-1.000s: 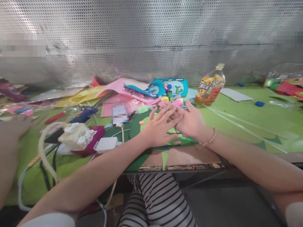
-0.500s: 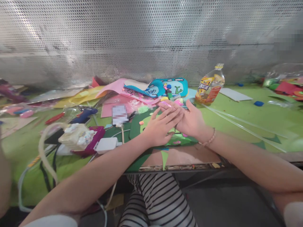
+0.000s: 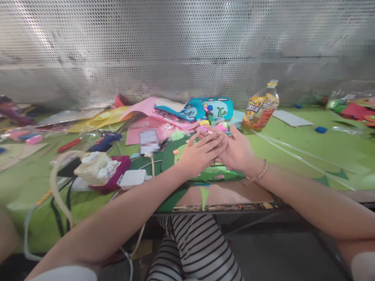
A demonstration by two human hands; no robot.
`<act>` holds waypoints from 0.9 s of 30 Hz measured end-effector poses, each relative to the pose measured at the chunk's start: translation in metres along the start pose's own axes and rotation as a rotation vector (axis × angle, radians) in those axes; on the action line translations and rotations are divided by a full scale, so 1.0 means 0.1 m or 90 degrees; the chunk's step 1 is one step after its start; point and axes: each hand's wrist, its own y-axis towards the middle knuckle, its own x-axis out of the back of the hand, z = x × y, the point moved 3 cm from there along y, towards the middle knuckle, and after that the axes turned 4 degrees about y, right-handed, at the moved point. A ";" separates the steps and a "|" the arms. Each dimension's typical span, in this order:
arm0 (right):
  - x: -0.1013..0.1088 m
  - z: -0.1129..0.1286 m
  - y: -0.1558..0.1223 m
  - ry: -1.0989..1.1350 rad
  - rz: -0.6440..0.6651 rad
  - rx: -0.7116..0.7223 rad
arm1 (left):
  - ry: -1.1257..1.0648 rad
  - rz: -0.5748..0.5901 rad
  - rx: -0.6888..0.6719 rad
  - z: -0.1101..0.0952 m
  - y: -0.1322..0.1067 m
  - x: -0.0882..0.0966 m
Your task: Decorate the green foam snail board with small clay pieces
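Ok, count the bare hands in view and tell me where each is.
2: the left hand is palm-down across the fingers of the right hand, which is palm-up, both mid-view. A blurred arm at the left edge shows no hand.

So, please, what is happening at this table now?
A person's left hand lies across the right hand, both open, over a green sheet bearing small coloured pieces. Whether anything is between the hands is hidden. A bottle stands farther back to the right, and a white adapter lies to the left.
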 end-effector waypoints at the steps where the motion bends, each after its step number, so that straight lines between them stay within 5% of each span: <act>1: -0.01 0.00 -0.01 0.009 0.000 -0.007 | -0.006 0.002 0.002 0.00 0.00 0.00; 6: -0.02 -0.02 -0.01 0.071 0.004 -0.019 | -0.047 0.014 0.028 0.03 0.01 0.03; 14: -0.03 -0.15 0.01 0.114 0.003 -0.046 | -0.049 -0.069 0.120 0.14 -0.01 0.09; 19: 0.03 -0.16 0.01 0.153 -0.006 -0.078 | -0.042 -0.010 0.086 0.06 0.01 0.04; 27: -0.02 -0.10 0.00 -0.016 0.019 -0.062 | -0.079 0.042 0.038 -0.06 0.00 0.06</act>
